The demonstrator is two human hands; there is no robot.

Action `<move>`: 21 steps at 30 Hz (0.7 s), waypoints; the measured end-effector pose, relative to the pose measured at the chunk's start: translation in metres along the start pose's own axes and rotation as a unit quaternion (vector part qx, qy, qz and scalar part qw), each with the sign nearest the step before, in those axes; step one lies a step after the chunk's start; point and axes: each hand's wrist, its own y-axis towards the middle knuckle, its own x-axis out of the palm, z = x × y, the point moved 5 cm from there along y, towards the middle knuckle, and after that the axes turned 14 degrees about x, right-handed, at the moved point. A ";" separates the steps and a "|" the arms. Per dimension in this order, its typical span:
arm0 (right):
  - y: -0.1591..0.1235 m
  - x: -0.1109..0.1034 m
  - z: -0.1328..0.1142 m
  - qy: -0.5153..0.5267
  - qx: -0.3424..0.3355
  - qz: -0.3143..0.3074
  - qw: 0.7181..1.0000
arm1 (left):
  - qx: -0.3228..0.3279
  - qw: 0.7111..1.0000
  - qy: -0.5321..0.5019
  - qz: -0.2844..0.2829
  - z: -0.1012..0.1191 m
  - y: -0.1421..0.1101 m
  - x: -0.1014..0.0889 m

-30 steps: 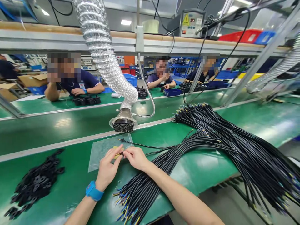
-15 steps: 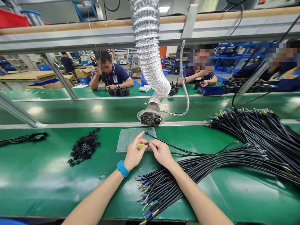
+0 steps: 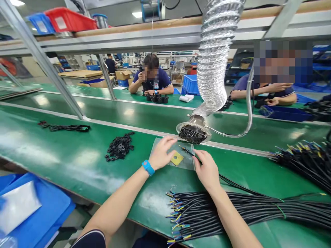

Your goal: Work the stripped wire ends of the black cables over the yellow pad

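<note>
My left hand [image 3: 162, 154] is open above a clear plastic sheet [image 3: 158, 144], its fingers stretched out and its thumb beside a yellow square pad [image 3: 177, 158] with a hole in it. Whether the thumb touches the pad I cannot tell. A black cable [image 3: 189, 152] is pinched in my right hand [image 3: 207, 169], its stripped end pointing left over the sheet. Beneath my right forearm lies a tied bundle of black cables [image 3: 248, 210] with blue, yellow and brown wire ends.
Small black parts [image 3: 120, 147] are piled to the left. A fan hood [image 3: 193, 132] on a silver duct hangs just behind my hands. More cables [image 3: 305, 165] lie at right, and a coiled cable [image 3: 67, 127] at far left. Co-workers sit across the green bench.
The view has swung left. My hands, close together before, are now apart. The yellow piece that was at my left fingers lies on the sheet, and my right hand holds a cable end.
</note>
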 end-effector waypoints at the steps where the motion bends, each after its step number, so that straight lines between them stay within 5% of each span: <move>1: 0.001 0.001 0.004 -0.048 0.005 0.013 0.999 | -0.030 0.997 0.076 -0.012 -0.013 -0.001 -0.014; 6: -0.002 0.008 0.022 -0.166 0.038 -0.002 0.985 | -0.250 0.878 0.358 -0.194 -0.077 -0.038 -0.071; 9: -0.005 0.013 0.028 -0.153 0.084 -0.049 0.983 | -0.279 0.835 0.401 -0.255 -0.090 -0.057 -0.082; 12: -0.006 0.016 0.031 -0.138 0.118 -0.086 0.980 | -0.265 0.823 0.407 -0.294 -0.088 -0.062 -0.080; 18: -0.002 0.007 0.022 -0.129 0.096 -0.052 0.986 | -0.240 0.813 0.423 -0.321 -0.088 -0.059 -0.078; 21: -0.004 0.003 0.012 -0.052 0.102 -0.116 0.987 | -0.227 0.820 0.420 -0.316 -0.089 -0.057 -0.077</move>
